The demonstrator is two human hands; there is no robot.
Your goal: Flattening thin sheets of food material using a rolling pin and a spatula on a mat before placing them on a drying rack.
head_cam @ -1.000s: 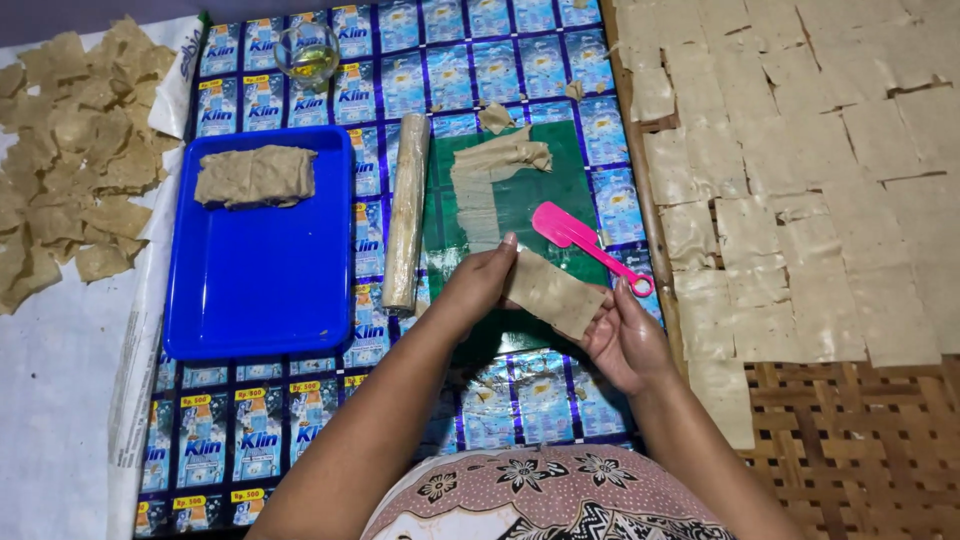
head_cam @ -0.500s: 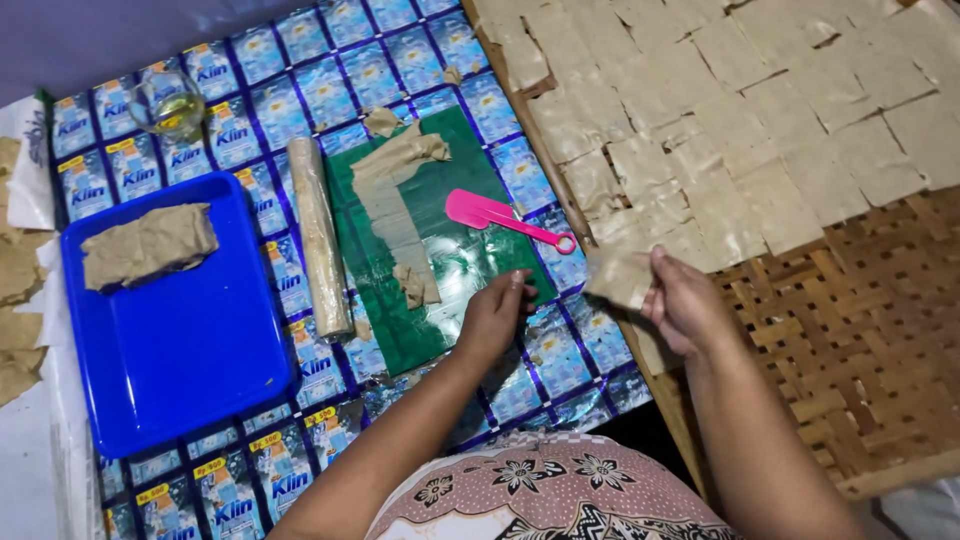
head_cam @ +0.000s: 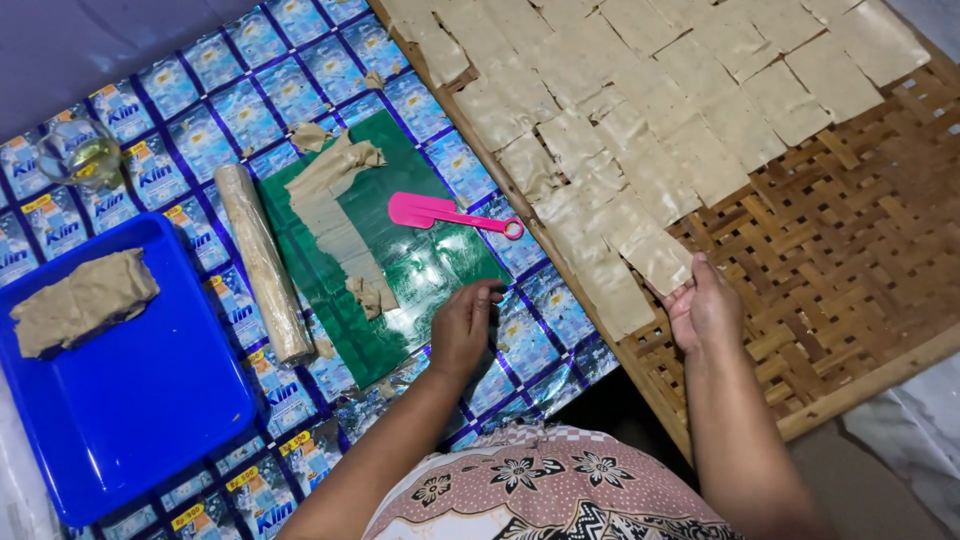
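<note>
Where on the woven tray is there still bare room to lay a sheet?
Bare weave shows on the woven tray right of the right hand, down to its lower edge. The upper left is packed with dough sheets.

My left hand (head_cam: 462, 330) and right hand (head_cam: 705, 310) are bare, no rings, no watch, no gloves. Forearms uncovered, no sleeves showing. Lap covered in patterned cloth (head_cam: 540, 490): pinkish-cream ground, dark floral motifs, small checks near the top edge.

Blue tray (head_cam: 150, 400), pink spatula (head_cam: 440, 213)
</note>
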